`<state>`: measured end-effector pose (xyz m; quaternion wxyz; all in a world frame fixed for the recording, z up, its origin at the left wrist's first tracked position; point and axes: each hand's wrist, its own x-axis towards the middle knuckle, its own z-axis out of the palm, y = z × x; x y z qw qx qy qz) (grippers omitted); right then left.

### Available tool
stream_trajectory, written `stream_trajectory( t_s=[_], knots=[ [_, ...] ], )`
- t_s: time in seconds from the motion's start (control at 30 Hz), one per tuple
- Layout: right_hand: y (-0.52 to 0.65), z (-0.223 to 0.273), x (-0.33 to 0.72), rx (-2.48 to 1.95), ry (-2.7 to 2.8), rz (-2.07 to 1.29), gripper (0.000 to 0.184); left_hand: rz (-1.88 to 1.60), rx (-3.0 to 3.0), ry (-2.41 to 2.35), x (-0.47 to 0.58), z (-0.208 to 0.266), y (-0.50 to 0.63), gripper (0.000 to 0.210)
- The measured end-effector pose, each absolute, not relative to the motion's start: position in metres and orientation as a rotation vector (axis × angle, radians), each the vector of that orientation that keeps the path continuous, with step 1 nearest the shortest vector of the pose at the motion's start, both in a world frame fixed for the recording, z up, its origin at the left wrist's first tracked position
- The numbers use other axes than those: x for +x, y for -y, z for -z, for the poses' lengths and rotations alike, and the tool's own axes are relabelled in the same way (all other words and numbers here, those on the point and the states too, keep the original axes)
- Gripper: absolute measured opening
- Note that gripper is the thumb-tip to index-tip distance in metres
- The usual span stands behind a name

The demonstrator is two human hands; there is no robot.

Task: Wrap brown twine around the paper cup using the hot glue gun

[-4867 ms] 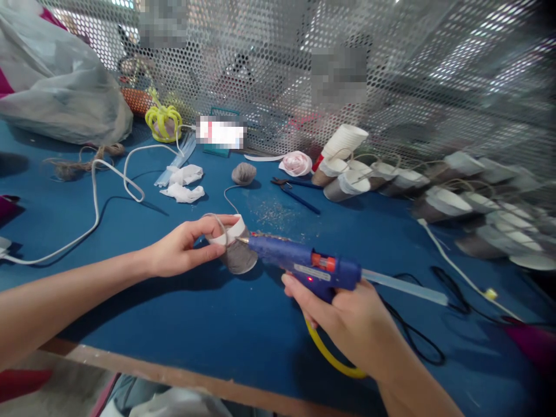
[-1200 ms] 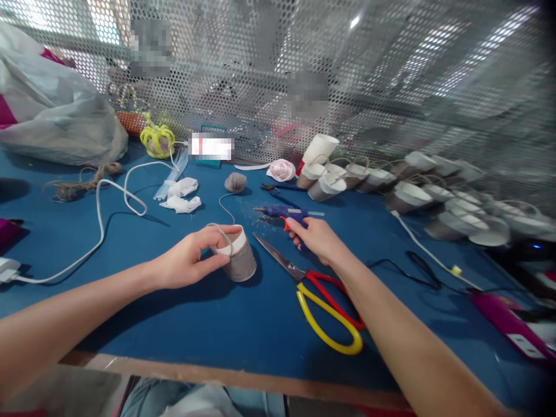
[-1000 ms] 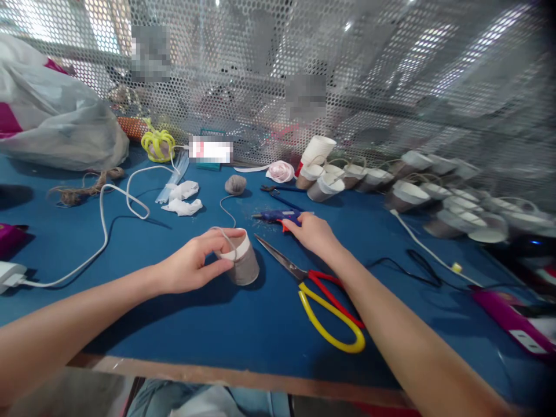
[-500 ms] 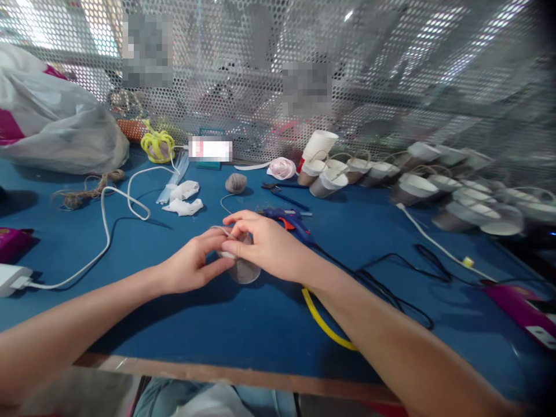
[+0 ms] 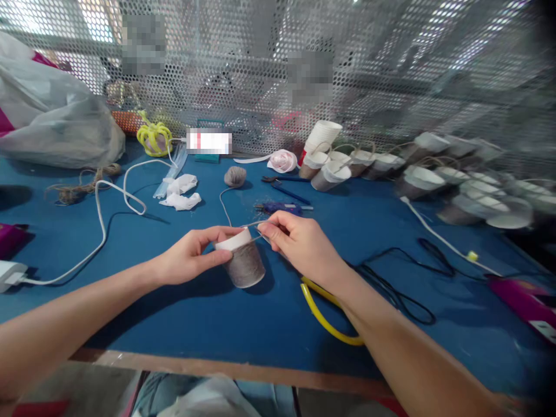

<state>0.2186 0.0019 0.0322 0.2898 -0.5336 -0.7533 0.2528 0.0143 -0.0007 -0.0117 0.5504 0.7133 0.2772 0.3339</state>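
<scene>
My left hand [image 5: 195, 255] grips the white upper band of a paper cup [image 5: 245, 266], thumb outside and fingers at the rim. Grey yarn covers the cup's lower part, and the cup is tilted. To the right of it, my right hand [image 5: 299, 240] pinches a strand of grey yarn [image 5: 252, 225] that stretches from the cup. Behind the cup lies a small ball of grey yarn [image 5: 235, 176], with a strand running down toward the cup. A blue glue gun [image 5: 282, 208] rests just beyond my right hand, which partly hides it.
Yarn-wrapped cups with handles [image 5: 419, 180] stand at the back right. Pliers [image 5: 286, 179], a pink ribbon roll [image 5: 282, 161] and crumpled white scraps [image 5: 181, 201] lie behind. Yellow-handled scissors [image 5: 325, 327] are under my right forearm. A white cable [image 5: 104, 231] curves on the left.
My right hand has moved right, away from the cup, drawing the yarn strand out. The cup now shows more fully and tilts in my left hand.
</scene>
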Motion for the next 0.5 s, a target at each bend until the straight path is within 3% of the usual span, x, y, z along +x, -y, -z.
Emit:
stream_trajectory(
  t_s=[0.5],
  knots=[
    [0.002, -0.019, 0.221, -1.405, 1.944, -0.846, 0.029, -0.756, 1.42, -0.505, 0.015, 0.0, 0.008, 0.006]
  ],
)
